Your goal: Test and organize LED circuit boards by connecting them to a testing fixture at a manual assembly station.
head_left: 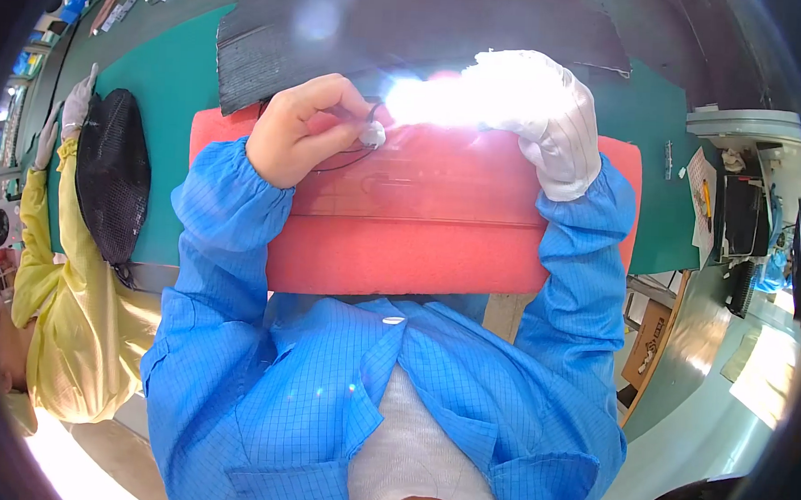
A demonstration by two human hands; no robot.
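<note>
My bare left hand point(308, 125) is closed, thumb and forefinger pinched round a thin black wire point(343, 164). A small whitish lump point(372, 134) shows at its fingertips. My right hand point(566, 137), in a white glove, has its fingers curled beside a dazzling white light point(478, 101); the glare hides what they hold. Under both hands a clear, flat sheet point(421, 197) lies on a red foam block point(409, 259). The wire loops down over the sheet from the left fingertips.
A dark, ragged-edged mat point(428, 28) covers the far part of the green table point(172, 61). At the left, a co-worker in yellow sleeves point(81, 200) has gloved hands beside a black mesh bag point(113, 170). A paper with a pencil point(702, 205) lies at the right edge.
</note>
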